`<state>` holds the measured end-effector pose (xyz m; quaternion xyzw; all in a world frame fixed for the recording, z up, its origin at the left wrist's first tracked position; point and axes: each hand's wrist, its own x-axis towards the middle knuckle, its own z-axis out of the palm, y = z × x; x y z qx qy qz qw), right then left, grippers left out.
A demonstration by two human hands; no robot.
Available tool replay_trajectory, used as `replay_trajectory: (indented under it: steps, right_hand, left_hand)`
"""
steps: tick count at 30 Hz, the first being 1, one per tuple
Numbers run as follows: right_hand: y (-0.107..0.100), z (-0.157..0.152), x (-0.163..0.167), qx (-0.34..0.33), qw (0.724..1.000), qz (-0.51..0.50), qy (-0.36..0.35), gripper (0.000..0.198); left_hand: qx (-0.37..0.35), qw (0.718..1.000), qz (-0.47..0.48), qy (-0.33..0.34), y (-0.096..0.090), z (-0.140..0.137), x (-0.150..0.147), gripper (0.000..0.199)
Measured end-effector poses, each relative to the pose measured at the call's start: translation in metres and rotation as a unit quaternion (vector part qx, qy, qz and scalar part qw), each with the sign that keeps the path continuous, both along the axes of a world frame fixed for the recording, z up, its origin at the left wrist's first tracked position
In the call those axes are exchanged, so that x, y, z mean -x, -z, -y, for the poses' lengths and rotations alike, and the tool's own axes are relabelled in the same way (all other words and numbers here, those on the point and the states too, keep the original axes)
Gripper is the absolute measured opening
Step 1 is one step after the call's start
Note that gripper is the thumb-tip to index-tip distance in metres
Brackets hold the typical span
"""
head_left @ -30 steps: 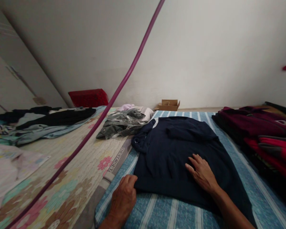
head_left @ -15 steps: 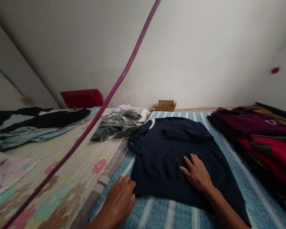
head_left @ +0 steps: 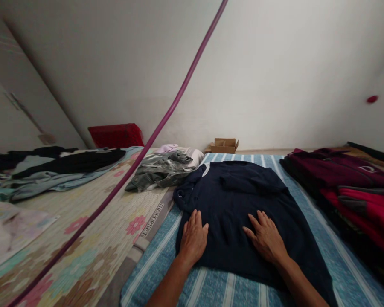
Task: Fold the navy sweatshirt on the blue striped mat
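Note:
A dark navy sweatshirt (head_left: 230,204) lies spread on a blue and white striped sheet (head_left: 208,285), its near hem toward me and one sleeve folded in at the left. My left hand (head_left: 193,238) rests palm down on its lower left part, fingers stretched forward. On the lower right part of the same garment lies my right hand (head_left: 267,236), flat with the fingers spread. Neither hand grips the cloth.
Folded maroon (head_left: 345,166) and red clothes (head_left: 371,204) are stacked at the right. A crumpled grey-green garment (head_left: 160,168) lies left of the sweatshirt, on a floral mat (head_left: 115,230). More loose clothes (head_left: 60,170) are farther left. A purple pole (head_left: 166,115) slants across the view.
My left hand has moved forward and right, from beside the near left corner onto the sweatshirt, and its fingers have straightened. The right hand stays in nearly the same place.

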<state>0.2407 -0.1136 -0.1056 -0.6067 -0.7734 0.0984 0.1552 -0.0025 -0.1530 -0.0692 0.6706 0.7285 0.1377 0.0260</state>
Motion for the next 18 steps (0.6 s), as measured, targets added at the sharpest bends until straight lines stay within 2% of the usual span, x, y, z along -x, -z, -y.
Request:
replay_trajectory:
  steps: [5, 7, 13, 18]
  right_hand:
    - [-0.002, -0.001, -0.001, 0.001, 1.000, -0.016, 0.017, 0.062]
    - [-0.003, -0.002, -0.002, -0.001, 1.000, -0.017, 0.022, 0.061]
    - [-0.001, -0.004, -0.004, -0.020, 0.999, -0.021, 0.036, 0.059]
    - [0.002, -0.005, -0.004, -0.030, 0.999, -0.023, 0.031, 0.059]
  left_hand:
    - [-0.118, 0.991, 0.064, 0.007, 0.012, -0.003, 0.019, 0.043]
    - [-0.136, 0.988, 0.069, 0.009, 0.016, -0.006, 0.023, 0.042]
    - [-0.061, 0.998, -0.010, -0.013, 0.020, -0.004, 0.017, 0.045]
    - [0.023, 0.997, -0.073, -0.012, 0.005, -0.002, 0.012, 0.047]
